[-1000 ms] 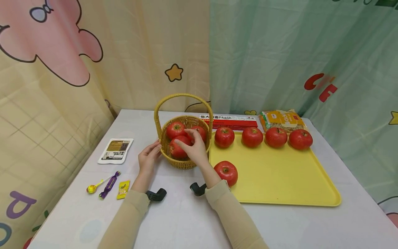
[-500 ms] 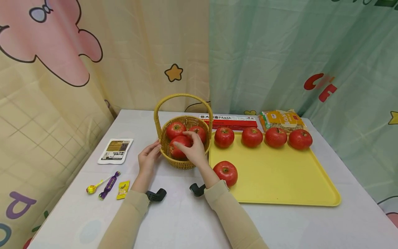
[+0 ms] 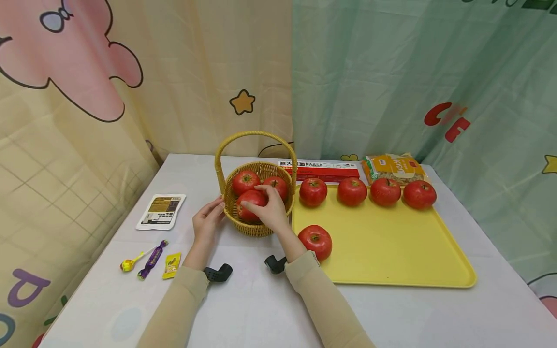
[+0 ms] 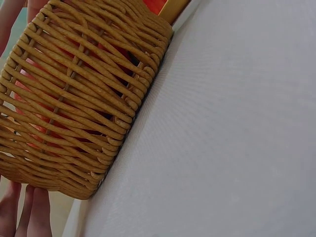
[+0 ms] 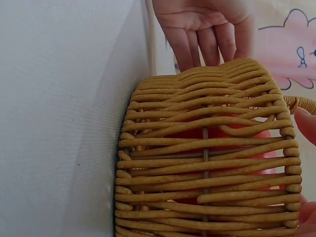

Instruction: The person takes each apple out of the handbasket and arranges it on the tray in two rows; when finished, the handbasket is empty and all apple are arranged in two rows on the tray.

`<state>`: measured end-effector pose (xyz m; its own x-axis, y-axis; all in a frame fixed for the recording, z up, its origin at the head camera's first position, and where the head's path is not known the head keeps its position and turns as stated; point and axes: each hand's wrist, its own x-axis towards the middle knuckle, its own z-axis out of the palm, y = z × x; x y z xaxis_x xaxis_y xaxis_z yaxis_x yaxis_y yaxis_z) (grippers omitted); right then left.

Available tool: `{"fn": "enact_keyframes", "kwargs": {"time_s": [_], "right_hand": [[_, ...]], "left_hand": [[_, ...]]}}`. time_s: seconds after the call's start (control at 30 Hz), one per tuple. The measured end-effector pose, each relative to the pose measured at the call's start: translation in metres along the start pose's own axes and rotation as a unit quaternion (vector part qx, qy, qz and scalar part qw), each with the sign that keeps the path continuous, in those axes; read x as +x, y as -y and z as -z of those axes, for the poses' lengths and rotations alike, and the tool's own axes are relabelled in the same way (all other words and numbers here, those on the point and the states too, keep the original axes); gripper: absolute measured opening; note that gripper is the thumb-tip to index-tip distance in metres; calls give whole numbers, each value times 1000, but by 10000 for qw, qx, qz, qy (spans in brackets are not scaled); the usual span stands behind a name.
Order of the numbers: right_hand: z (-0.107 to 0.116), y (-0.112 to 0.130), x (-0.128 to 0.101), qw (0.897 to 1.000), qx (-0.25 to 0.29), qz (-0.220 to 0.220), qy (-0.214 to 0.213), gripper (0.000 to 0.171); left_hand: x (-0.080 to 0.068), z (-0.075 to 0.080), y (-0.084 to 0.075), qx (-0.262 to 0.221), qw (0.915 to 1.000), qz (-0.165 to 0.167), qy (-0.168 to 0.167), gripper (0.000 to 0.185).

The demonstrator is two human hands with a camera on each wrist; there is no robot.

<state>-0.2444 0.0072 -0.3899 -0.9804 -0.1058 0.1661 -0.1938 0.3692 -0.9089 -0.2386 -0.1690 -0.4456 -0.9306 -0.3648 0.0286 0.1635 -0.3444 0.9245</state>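
Note:
A wicker basket (image 3: pixel 256 229) with a tall handle stands on the table, with three red apples inside. My right hand (image 3: pixel 274 210) reaches over its front rim, thumb and fingers curved around the front apple (image 3: pixel 250 208). Behind that apple are the left apple (image 3: pixel 244 181) and the right apple (image 3: pixel 278 186), the latter partly hidden by my fingers. My left hand (image 3: pixel 206 222) rests its fingertips against the basket's left outer side, by the foot of the handle. In the right wrist view, the straight fingers (image 5: pixel 210 44) of the left hand touch the woven wall (image 5: pixel 207 163) from outside.
A yellow tray (image 3: pixel 391 241) on the right bears a row of several apples (image 3: pixel 351 192) and one nearer apple (image 3: pixel 316 241). Behind lie a red pasta box (image 3: pixel 324 170) and a yellow bag (image 3: pixel 396 167). Left are a white packet (image 3: pixel 161 211), lollipop (image 3: pixel 129 264) and wrapped candies (image 3: pixel 152 260).
My right fingers have shifted slightly left and down around the front apple in the basket. The left hand has kept its place at the basket's side.

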Motion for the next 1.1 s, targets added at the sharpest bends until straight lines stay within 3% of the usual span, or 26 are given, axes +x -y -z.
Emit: {"fn": "enact_keyframes", "kwargs": {"time_s": [1.1], "right_hand": [[-6, -1, 0, 9917, -1278, 89, 79, 61]], "left_hand": [[-1, 0, -1, -38, 10000, -40, 49, 19]]}}
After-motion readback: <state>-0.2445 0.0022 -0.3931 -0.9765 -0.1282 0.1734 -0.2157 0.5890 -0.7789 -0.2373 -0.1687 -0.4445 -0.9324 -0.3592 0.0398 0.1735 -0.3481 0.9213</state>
